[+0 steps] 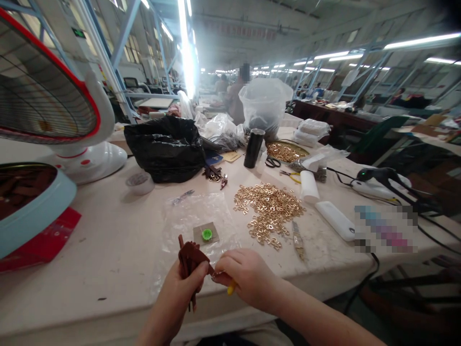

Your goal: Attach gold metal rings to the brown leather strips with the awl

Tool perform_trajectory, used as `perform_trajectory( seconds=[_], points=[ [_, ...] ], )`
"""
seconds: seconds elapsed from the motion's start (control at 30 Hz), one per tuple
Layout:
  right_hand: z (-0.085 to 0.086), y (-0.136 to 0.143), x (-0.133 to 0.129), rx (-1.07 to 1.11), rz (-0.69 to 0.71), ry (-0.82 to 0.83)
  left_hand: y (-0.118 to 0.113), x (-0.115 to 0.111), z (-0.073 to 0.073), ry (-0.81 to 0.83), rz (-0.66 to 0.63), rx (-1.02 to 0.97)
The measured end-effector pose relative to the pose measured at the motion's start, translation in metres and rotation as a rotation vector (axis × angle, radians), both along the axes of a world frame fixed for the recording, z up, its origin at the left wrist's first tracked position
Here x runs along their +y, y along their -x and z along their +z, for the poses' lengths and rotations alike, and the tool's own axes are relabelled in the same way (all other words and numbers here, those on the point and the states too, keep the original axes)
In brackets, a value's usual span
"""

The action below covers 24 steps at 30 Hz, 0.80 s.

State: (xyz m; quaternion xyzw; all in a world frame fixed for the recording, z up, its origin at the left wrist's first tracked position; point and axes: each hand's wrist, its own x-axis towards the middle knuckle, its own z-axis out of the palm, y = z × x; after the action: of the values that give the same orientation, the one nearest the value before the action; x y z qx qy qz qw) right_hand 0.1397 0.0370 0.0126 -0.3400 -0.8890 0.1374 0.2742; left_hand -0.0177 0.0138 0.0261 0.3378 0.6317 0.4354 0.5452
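Near the table's front edge, my left hand (pixel 175 293) is closed round several brown strips (pixel 190 257), which stick out above and below the fist. My right hand (pixel 248 276) is closed beside it, round a tool with a yellow handle (pixel 232 287); the tool's tip is too small to make out and meets the end of one strip. Beyond my hands a small green cap (pixel 206 234) sits on a grey-brown square (pixel 216 229), on a clear plastic sheet (pixel 173 226). A spread pile of gold rings (pixel 272 206) lies to the right.
A fan (pixel 86 166) and a light-blue tub (pixel 39 216) of brown pieces stand at the left. Farther back are a black bag (pixel 165 149), a black cylinder (pixel 253 148) and scissors (pixel 272 162). A white power bank-like block (pixel 334 220) lies right. A person (pixel 236 98) is beyond.
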Motion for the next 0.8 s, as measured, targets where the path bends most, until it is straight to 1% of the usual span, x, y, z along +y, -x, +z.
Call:
perform_trajectory(
  seconds=[0.03, 0.1, 0.2, 0.23, 0.27, 0.3, 0.33, 0.4, 0.53, 0.6, 0.7, 0.8],
  points=[
    [0.0, 0.001, 0.0, 0.012, -0.036, 0.09, 0.0, 0.0, 0.0, -0.003, -0.002, 0.003],
    [0.0, 0.002, 0.0, 0.048, -0.09, 0.336, 0.001, -0.001, 0.0, -0.009, 0.014, 0.006],
    [0.0, 0.004, -0.001, 0.201, -0.094, 0.779, 0.0, -0.003, -0.004, -0.031, 0.066, 0.022],
    [0.0, 0.004, -0.001, 0.272, -0.094, 0.895, -0.001, -0.004, -0.005, -0.046, 0.086, 0.037],
    [-0.001, 0.004, -0.001, 0.335, -0.094, 0.978, -0.001, -0.004, -0.006, -0.065, 0.106, 0.057],
    [-0.002, 0.005, -0.002, 0.385, -0.096, 1.023, -0.003, -0.004, -0.007, -0.089, 0.125, 0.081],
    [-0.002, 0.005, -0.002, 0.418, -0.096, 1.037, -0.004, -0.005, -0.008, -0.114, 0.141, 0.104],
    [-0.003, 0.008, -0.003, 0.452, -0.093, 1.009, -0.007, -0.005, -0.01, -0.165, 0.162, 0.141],
    [-0.001, 0.013, -0.008, 0.444, -0.124, 0.833, -0.013, -0.005, -0.01, -0.256, 0.214, 0.172],
    [0.0, 0.014, -0.009, 0.446, -0.118, 0.789, -0.013, -0.006, -0.008, -0.277, 0.251, 0.173],
    [-0.001, 0.015, -0.009, 0.526, -0.073, 0.82, -0.012, -0.006, -0.005, -0.254, 0.279, 0.172],
    [-0.004, 0.017, -0.007, 0.6, -0.067, 0.871, -0.012, -0.007, -0.004, -0.251, 0.249, 0.144]
  ],
)
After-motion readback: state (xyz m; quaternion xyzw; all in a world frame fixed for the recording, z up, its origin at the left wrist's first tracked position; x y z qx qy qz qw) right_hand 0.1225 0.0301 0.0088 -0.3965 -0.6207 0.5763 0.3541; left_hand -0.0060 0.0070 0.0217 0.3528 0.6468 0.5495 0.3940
